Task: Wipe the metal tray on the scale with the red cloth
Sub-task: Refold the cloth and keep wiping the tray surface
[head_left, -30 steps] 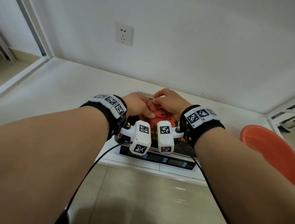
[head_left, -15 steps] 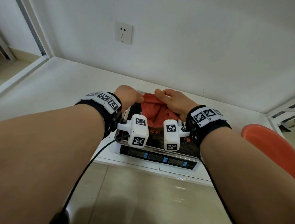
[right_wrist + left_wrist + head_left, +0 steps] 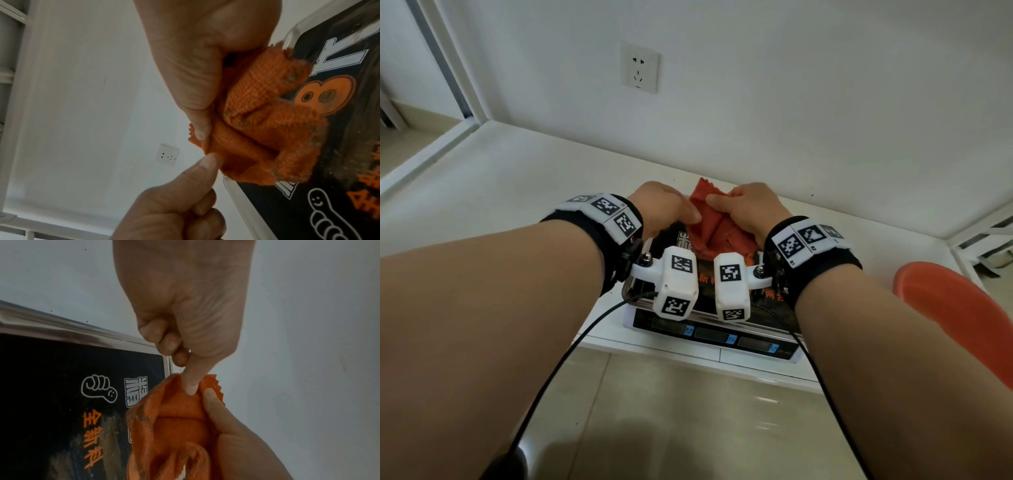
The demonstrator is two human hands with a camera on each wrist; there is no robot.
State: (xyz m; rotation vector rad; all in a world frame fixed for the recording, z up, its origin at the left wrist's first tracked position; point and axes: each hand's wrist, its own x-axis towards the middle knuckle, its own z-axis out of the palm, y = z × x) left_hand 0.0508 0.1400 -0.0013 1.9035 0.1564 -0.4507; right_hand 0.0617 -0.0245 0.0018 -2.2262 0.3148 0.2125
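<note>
Cloth: red cloth [image 3: 714, 224] is bunched over the far end of the metal tray [image 3: 68, 331], between both hands; part hangs down to the tray surface, and grey dirt spots show on its folds in the right wrist view.
Right hand: right hand [image 3: 751, 210] grasps the cloth, thumb on top and fingers curled around the bundle. I judge it carries the cloth while the other hand arranges it.
Left hand: left hand [image 3: 661, 205] has the three lower fingers curled in; the index finger and thumb [image 3: 190, 381] pinch one edge of the cloth. It seems to pull the edge to refold it into a pad with a cleaner face.
Tray: it sits on the scale [image 3: 717, 334], which stands at the near edge of the white counter [image 3: 517, 192]. The rim is shiny, smooth steel with rounded corners. The bottom looks black with printed orange and white characters, and pale dusty smears lie on it.
Cloth material: soft knitted weave, fuzzy, with a zigzag-cut edge.
Stage: I think the wiping is not finished, since the smears remain.
Nearby: orange plastic basin [image 3: 959, 318] at the right, wall socket [image 3: 639, 68] above.
</note>
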